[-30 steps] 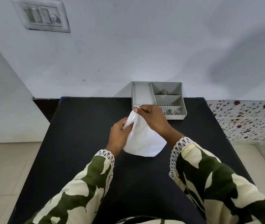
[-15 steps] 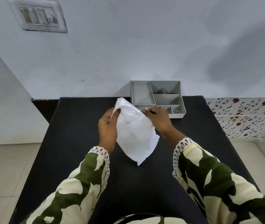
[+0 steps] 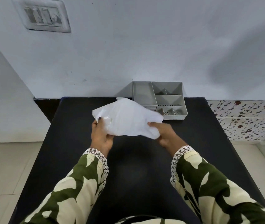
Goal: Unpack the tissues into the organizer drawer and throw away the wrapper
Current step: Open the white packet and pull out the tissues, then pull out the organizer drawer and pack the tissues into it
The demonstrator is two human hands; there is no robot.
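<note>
A white pack of tissues in a thin clear wrapper (image 3: 127,118) is held sideways above the black table (image 3: 73,143). My left hand (image 3: 101,135) grips its left end, thumb on top. My right hand (image 3: 164,133) grips the right end from below. The grey organizer drawer (image 3: 159,99) with several compartments stands at the table's far edge against the wall, just behind and right of the pack. Its compartments look bare. The pack hides the drawer's front left corner.
A white wall rises right behind the table, with a switch plate (image 3: 44,17) high on the left. A speckled tiled ledge (image 3: 248,118) lies to the right. Pale floor tiles (image 3: 7,167) show on both sides of the table.
The pack has turned from hanging upright to lying sideways and lifted toward the drawer. My left hand moved to its left end, my right hand slid under the right end.
</note>
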